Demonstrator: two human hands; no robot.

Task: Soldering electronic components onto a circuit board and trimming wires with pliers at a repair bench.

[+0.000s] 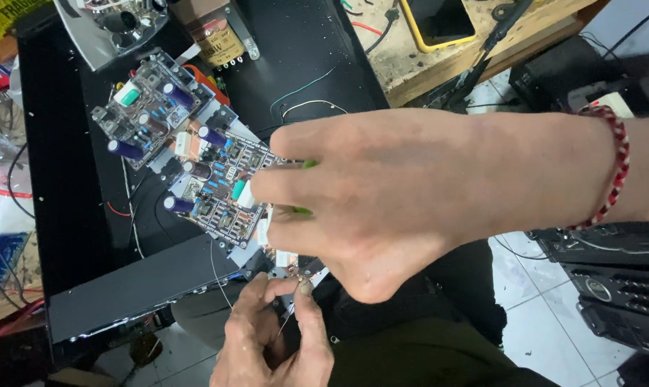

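- Cluttered repair counter (439, 68), with a black chassis (123, 287) over white floor tiles; a yellow-edged tray (439, 21) and loose wires lie behind.
- Right hand (410, 193), red cord at the wrist, reaches across a circuit board (210, 179) that rests tilted on the chassis; its fingers (281, 183) close narrowly on something green at the board's edge.
- Left hand (274, 337) pinches a small metal part (305, 287) and a thin wire below the board.
- Board looks light, stiff and fragile, studded with purple capacitors (127, 149); best held by its bare edges.

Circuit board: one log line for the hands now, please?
right hand over circuit board, gripping green part | left hand pinching small part
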